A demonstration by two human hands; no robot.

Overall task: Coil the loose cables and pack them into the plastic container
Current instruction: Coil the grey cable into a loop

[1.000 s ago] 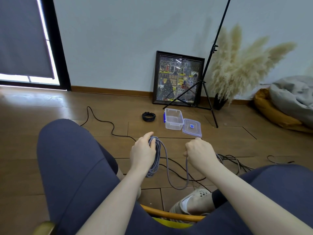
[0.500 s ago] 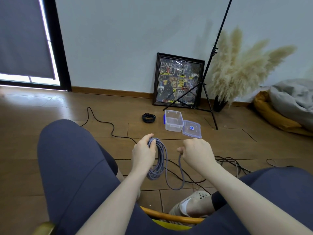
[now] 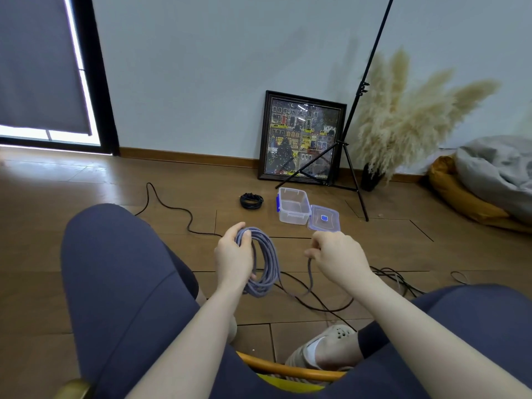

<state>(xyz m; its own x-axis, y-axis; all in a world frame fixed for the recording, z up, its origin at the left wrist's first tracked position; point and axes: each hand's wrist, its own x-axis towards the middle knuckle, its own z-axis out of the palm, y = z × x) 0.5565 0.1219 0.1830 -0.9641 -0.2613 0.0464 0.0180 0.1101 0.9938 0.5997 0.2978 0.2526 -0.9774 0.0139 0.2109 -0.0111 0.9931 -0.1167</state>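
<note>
I count two hands of mine: my left hand (image 3: 233, 256) and my right hand (image 3: 338, 253). There is one grey cable coil (image 3: 266, 263), one small black cable bundle (image 3: 251, 201), and one loose black cable (image 3: 172, 208) snaking over the floor; the tangle of black cables (image 3: 394, 279) at right I cannot count. One clear plastic container (image 3: 293, 207), one lid (image 3: 324, 218), one framed picture (image 3: 302, 139), one tripod stand (image 3: 349, 156).

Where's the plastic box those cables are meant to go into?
The plastic box sits open on the floor ahead of the hands, in front of the framed picture, between a small black cable coil and its lid.
</note>
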